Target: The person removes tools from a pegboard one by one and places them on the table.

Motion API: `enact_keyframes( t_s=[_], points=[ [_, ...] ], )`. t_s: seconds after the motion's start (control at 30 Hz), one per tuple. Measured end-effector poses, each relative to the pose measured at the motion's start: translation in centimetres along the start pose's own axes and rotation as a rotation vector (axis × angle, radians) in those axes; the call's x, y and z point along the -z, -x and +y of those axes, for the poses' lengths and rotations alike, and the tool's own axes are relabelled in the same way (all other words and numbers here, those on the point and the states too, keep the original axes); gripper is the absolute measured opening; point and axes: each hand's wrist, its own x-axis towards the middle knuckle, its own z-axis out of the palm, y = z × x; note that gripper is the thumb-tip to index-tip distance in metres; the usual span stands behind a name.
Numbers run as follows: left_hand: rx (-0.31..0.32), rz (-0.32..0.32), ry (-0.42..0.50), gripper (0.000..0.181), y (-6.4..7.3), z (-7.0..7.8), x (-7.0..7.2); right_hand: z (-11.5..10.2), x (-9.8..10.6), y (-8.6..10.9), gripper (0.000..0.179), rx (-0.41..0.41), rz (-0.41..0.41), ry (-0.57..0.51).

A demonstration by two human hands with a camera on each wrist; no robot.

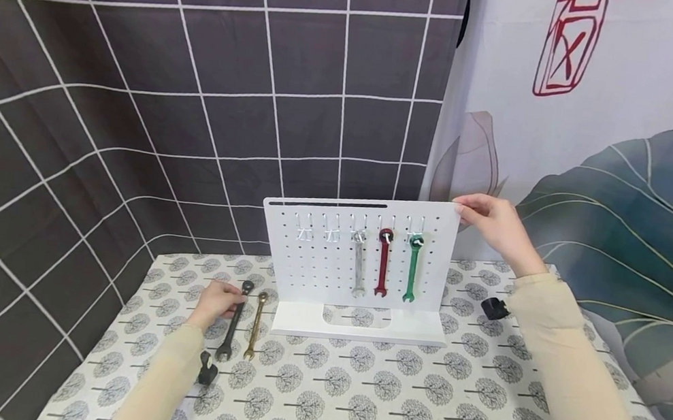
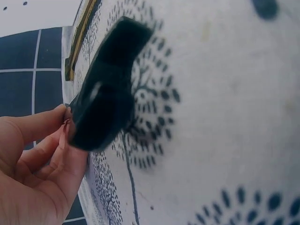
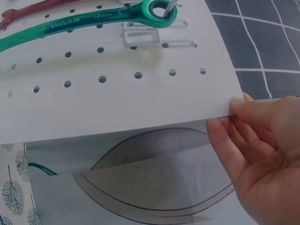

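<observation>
My left hand (image 1: 218, 304) pinches a black combination wrench (image 1: 233, 322) near its ring end, at the left of the table. In the left wrist view, the wrench's open end (image 2: 108, 84) looms large and blurred before the thumb and fingers. A thinner gold wrench (image 1: 256, 325) lies just to the right of it. With thumb and fingers, my right hand (image 1: 491, 226) grips the upper right corner of a white pegboard (image 1: 306, 268). On the board's hooks hang a silver wrench (image 1: 358, 263), a red wrench (image 1: 383, 263) and a green wrench (image 3: 93, 21), ring ends up.
Two pairs of white hooks (image 1: 305, 227) at the board's upper left hold nothing. The pegboard stands on a white base on a tree-print tablecloth (image 1: 353, 403). Behind are a dark grid curtain (image 1: 210, 121) and a pale printed cloth (image 1: 621, 199).
</observation>
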Motion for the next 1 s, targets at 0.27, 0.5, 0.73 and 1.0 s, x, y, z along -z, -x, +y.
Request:
enact_keyframes(
  t_s=[0.27, 0.5, 0.73, 1.0],
  points=[
    [-0.018, 0.027, -0.014, 0.027, 0.2, -0.01, -0.14, 0.09, -0.03, -0.1, 0.038, 0.0, -0.002, 0.012],
    [-0.02, 0.039, -0.002, 0.023, 0.33, 0.1, -0.33, 0.02, 0.12, -0.11, 0.038, 0.001, -0.004, 0.021],
    [-0.022, 0.047, 0.016, 0.023, 0.28, 0.13, -0.24, 0.09, 0.21, -0.23, 0.037, 0.004, -0.003, 0.029],
    [0.0, 0.047, 0.043, 0.026, 0.59, 0.12, 0.03, -0.04, 0.09, -0.09, 0.04, 0.001, -0.009, 0.033]
  ],
)
